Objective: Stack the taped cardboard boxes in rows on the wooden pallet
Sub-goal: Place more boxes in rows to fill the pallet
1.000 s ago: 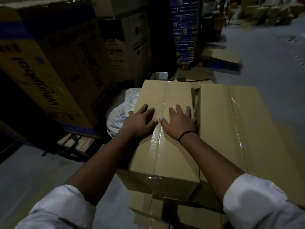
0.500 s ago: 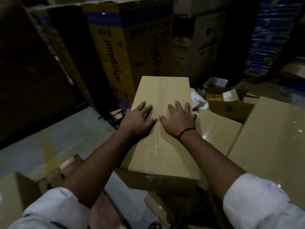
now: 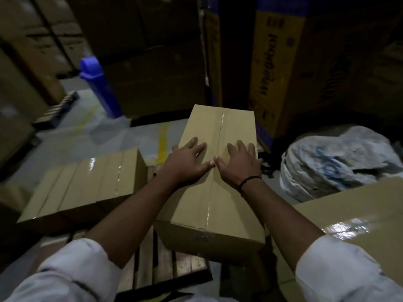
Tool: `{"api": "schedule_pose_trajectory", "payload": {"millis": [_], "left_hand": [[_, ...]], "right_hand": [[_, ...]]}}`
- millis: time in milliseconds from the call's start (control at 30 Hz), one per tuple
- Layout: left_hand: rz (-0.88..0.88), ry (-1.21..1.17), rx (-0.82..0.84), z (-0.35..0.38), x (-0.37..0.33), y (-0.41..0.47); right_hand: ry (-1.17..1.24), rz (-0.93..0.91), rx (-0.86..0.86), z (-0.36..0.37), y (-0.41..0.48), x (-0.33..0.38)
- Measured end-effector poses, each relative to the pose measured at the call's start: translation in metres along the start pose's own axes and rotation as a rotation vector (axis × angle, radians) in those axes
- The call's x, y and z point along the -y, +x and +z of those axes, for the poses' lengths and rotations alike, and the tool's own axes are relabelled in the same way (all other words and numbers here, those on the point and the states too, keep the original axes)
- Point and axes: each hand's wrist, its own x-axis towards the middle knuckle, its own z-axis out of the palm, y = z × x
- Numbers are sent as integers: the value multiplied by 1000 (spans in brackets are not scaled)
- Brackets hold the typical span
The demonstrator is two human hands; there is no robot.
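A long taped cardboard box point(image 3: 218, 136) is in front of me, above the slatted wooden pallet point(image 3: 161, 267). My left hand point(image 3: 187, 162) lies flat on its top, left of the tape seam, with fingers spread. My right hand point(image 3: 237, 164), with a black band at the wrist, lies flat to the right of the seam; the two thumbs nearly touch. Whether the box rests on the pallet or hangs over it cannot be told. A row of taped boxes point(image 3: 87, 184) lies on the pallet to the left.
Another taped box point(image 3: 353, 216) sits at the lower right. A white printed sack point(image 3: 335, 162) lies on the floor to the right. Tall appliance cartons point(image 3: 277, 68) stand behind, with a blue bin point(image 3: 98, 88) at the back left. A yellow line point(image 3: 163, 136) marks the grey floor.
The view has swung left with the box under both hands: the box left the stack at the right and is now over the pallet beside the row of boxes.
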Motion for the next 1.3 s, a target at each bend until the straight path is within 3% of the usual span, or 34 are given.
{"api": "schedule_pose_trajectory", "payload": {"millis": [333, 900, 1300], "left_hand": [[-176, -53, 27, 1, 78, -51], [-169, -107, 37, -5, 207, -92], [-230, -158, -4, -4, 256, -91]], "right_hand": [[-7, -119, 105, 47, -7, 72], [-54, -105, 100, 126, -15, 188], [-107, -170, 119, 153, 10, 233]]}}
